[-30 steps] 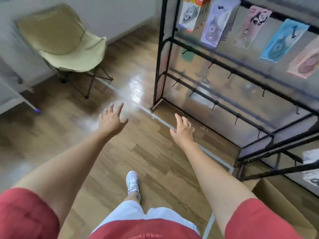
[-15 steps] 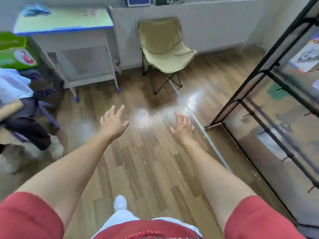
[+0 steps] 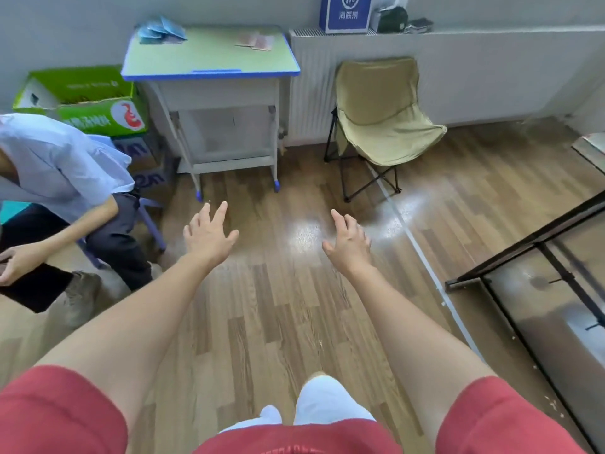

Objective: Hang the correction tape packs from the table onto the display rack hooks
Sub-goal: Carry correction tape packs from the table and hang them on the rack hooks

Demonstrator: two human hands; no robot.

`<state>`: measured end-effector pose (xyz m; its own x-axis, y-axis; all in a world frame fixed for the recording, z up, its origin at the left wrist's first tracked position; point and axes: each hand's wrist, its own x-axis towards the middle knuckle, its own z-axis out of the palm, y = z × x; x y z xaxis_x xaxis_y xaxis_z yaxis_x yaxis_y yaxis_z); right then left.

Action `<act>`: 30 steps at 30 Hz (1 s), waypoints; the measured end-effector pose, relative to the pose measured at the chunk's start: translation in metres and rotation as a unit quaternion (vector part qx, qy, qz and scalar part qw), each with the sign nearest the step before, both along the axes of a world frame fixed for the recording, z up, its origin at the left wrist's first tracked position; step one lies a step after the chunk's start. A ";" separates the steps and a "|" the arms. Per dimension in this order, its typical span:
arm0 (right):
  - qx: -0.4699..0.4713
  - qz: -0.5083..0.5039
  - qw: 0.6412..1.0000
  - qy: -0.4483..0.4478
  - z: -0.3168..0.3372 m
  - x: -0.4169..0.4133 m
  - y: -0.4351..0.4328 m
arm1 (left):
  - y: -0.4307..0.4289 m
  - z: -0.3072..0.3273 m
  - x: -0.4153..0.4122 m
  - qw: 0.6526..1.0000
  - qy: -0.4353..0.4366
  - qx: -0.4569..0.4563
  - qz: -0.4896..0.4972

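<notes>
Both arms stretch out in front over the wood floor (image 3: 268, 322), red sleeves at the near edge. Left hand (image 3: 209, 237) is released, fingers spread, nothing in it. Right hand (image 3: 348, 242) is likewise slack and empty, palm down, fingers loosely apart. The two are well apart from each other, both over bare floor w/ a bright glare patch between them.

Far side, against the wall: a small counter (image 3: 209, 65) w/ a pale green top and blue edging. On its far left corner lies a heap of blue correction tape packs (image 3: 160, 31) (blurry, can't count them), and toward the far right a couple of pinkish packs (image 3: 257, 42) lying flat. Neither hand is near them.

Right of the counter stands a folding camp chair (image 3: 383, 116), khaki fabric on a black frame, in front of a white radiator (image 3: 311, 90). On the radiator shelf sits a blue box (image 3: 347, 11) w/ white lettering.

At the right edge, the black display rack (image 3: 537, 244) shows only its lower frame and a few bare hooks.

Left side: another person in a light blue shirt (image 3: 55, 162) sits, holding sth dark. Behind them, a green carton (image 3: 82, 99) next to the counter.

White trousers and a white shoe (image 3: 322, 404) show near, bottom centre.
</notes>
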<state>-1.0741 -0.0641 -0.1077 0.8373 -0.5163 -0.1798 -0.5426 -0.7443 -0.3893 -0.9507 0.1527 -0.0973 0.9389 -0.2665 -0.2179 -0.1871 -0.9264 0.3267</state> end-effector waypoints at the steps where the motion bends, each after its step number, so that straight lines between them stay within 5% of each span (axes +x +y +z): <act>1: -0.004 0.005 1.000 0.001 0.000 0.013 0.000 | 0.000 -0.002 0.011 1.000 0.003 -0.003 0.004; 30: -0.043 0.113 0.993 -0.014 0.009 0.585 -0.144 | -0.116 0.006 0.543 0.995 -0.050 -0.008 0.088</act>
